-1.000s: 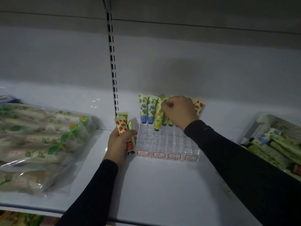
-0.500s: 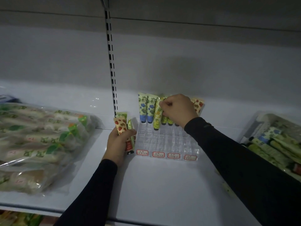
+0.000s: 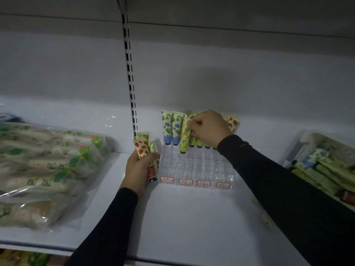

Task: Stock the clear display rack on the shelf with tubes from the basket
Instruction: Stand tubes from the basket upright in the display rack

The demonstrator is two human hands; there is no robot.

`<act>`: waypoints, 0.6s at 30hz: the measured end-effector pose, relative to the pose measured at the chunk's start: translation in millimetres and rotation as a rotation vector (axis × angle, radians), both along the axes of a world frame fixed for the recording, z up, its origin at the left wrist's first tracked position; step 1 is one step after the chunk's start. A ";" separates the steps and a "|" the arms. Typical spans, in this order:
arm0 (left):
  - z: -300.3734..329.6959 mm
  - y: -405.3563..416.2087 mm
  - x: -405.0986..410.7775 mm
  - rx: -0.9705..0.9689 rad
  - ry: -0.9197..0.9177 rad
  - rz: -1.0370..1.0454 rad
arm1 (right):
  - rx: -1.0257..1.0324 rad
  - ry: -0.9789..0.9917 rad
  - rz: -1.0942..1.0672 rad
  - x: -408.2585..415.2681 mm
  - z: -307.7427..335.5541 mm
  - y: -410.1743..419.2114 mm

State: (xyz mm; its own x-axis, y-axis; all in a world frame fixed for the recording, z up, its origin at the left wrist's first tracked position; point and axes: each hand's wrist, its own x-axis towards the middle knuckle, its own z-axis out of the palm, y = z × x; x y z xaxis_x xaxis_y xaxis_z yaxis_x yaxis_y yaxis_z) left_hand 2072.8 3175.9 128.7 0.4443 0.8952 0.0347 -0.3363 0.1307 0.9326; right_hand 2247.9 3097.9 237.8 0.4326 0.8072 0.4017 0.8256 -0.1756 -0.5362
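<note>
A clear display rack [image 3: 196, 166] with red-edged labels along its front stands on the white shelf [image 3: 182, 217]. In its back row stand two blue-flowered tubes [image 3: 172, 127], several green ones and a strawberry tube [image 3: 232, 122]. My right hand [image 3: 208, 128] pinches the top of a yellow tube [image 3: 184, 136] that stands cap-down in the second row. Just left of the rack, my left hand [image 3: 139, 167] grips a bunch of tubes [image 3: 147, 150], a strawberry one in front. The basket [image 3: 326, 166] with more tubes sits at the far right.
A large clear bag of packaged goods [image 3: 46, 169] lies on the shelf's left part. A slotted metal upright [image 3: 130, 77] runs up the back wall behind the rack. Another shelf edge shows below at the bottom left.
My right hand has stayed on the yellow tube, settling slightly. My left hand keeps its bunch in the same place.
</note>
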 end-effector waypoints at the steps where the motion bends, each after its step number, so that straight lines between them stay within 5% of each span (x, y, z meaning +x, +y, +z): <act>1: 0.0 -0.1 0.1 -0.001 -0.003 -0.002 | -0.002 0.000 0.002 0.5 -0.1 0.3; 18: -4.0 3.1 -0.8 0.005 0.003 0.007 | 0.013 0.010 -0.036 -3.5 -0.9 -3.7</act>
State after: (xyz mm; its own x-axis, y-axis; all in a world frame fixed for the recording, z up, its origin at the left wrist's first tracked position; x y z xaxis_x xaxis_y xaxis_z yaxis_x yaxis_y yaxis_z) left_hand 2072.0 3178.9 124.8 0.4377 0.8983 0.0375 -0.3341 0.1238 0.9344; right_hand 2244.4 3094.2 236.9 0.4655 0.7856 0.4077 0.8133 -0.1981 -0.5470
